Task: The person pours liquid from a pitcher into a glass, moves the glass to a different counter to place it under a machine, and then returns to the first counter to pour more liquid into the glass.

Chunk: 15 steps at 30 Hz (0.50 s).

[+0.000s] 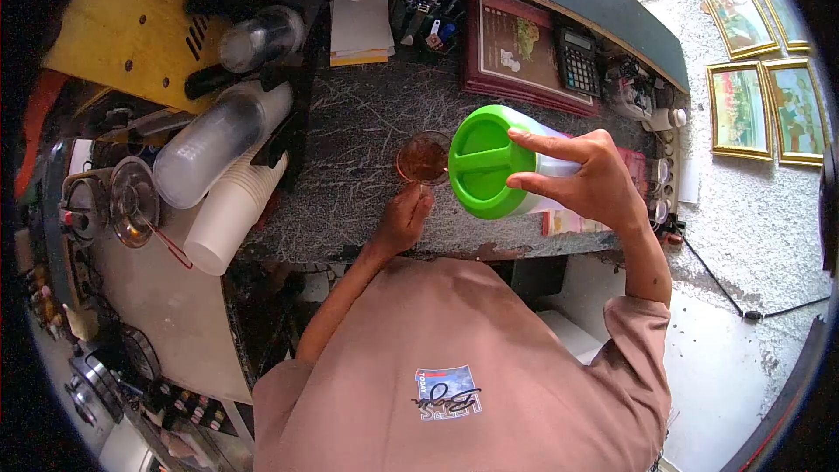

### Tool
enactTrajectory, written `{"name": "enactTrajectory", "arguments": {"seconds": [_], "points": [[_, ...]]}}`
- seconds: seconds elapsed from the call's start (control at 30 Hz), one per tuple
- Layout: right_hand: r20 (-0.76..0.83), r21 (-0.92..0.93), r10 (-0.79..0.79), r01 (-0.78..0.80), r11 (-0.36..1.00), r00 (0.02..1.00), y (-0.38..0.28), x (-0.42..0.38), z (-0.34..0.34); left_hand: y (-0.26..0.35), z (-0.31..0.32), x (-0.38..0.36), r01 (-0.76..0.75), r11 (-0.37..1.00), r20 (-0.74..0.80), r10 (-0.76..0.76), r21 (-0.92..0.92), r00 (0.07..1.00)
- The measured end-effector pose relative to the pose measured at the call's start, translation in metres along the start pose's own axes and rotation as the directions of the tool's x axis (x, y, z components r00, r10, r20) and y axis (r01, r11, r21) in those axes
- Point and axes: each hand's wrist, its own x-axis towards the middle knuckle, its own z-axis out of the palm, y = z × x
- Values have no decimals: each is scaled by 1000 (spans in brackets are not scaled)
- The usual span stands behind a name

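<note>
Centre frame, the left hand's (404, 220) closed grip seemingly steadies the glass cup (423, 158); the right hand's (599, 177) wide grip holds the green-lidded pitcher (481, 183) tilted beside it.

We see calculator (578, 61) on menus (522, 45), stacked paper cups (229, 218) left, framed pictures (741, 111) right, strainer (134, 201).

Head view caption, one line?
Right hand tilts a green-lidded pitcher toward a glass of brown liquid; left hand at the glass.
</note>
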Motion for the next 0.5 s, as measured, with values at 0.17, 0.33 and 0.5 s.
{"name": "enactTrajectory", "arguments": {"seconds": [0.17, 0.33, 0.5], "points": [[-2, 2, -1, 1, 1000, 1000, 2, 1, 1, -3, 0, 0, -20, 999, 19, 20, 26, 1000], [-16, -7, -50, 50, 999, 999, 2, 1, 1, 0, 0, 0, -32, 999, 1, 32, 28, 999], [-22, -17, -41, 41, 999, 999, 3, 0, 2, -2, 0, 0, -29, 999, 21, 28, 19, 999]]}}
